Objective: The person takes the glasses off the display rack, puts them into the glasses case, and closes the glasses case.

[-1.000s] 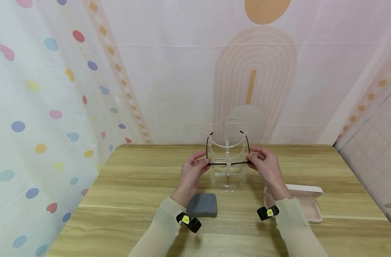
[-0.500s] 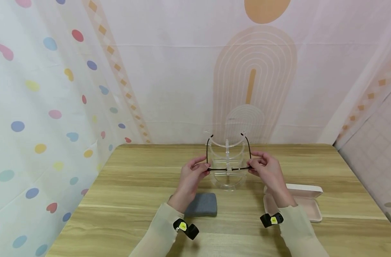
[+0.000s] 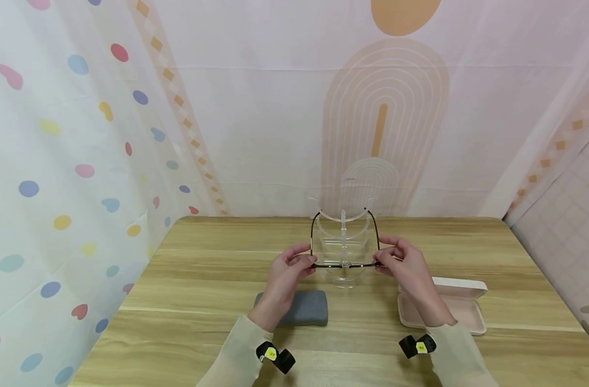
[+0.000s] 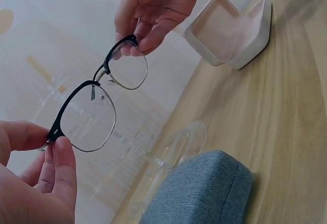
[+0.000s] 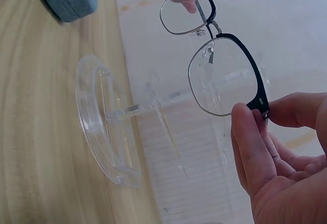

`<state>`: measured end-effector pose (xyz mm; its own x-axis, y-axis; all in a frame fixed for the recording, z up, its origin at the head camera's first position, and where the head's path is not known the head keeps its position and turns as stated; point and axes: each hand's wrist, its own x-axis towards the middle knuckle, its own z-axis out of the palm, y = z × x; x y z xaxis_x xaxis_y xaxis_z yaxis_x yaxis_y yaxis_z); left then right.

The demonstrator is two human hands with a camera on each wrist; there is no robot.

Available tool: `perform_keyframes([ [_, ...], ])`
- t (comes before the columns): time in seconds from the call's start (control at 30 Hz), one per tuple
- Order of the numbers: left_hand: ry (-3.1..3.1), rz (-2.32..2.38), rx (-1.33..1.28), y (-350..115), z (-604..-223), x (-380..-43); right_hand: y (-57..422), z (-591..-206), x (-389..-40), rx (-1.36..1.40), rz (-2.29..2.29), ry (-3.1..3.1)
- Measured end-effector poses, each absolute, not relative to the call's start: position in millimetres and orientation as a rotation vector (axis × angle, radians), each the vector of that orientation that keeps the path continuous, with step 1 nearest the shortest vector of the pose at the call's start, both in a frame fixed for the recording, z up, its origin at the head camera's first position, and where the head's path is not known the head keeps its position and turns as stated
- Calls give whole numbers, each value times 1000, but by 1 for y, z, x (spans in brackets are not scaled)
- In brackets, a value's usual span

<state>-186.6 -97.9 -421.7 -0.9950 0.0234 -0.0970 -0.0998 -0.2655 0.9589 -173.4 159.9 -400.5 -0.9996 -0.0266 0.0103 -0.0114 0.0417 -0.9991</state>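
Note:
Both hands hold a pair of eyeglasses (image 3: 330, 266) with black upper rims and thin metal lower rims. My left hand (image 3: 285, 277) pinches the left hinge corner between thumb and fingers. At the opposite corner my right hand (image 3: 406, 271) pinches the frame the same way. The temples are unfolded and point away, toward the back. Behind the glasses stands a clear plastic eyewear display stand (image 5: 102, 127), upright on the table. In the head view the glasses overlap the stand; in the right wrist view they appear apart from its base.
A closed grey-blue fabric glasses case (image 3: 306, 308) lies near my left wrist. An open white case with pink lining (image 3: 464, 314) lies beside my right forearm. The wooden table (image 3: 202, 301) meets a patterned curtain (image 3: 260, 134) at the back.
The glasses have come down in the head view, toward me and the stand's base, with both hands pulling back alongside. The stand and both cases stay where they were.

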Motion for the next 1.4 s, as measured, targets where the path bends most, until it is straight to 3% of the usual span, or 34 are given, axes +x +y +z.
perform_keyframes([
  [1.4, 1845, 2323, 4, -114, -429, -159, 159, -407, -141, -108, -2074, 2296],
])
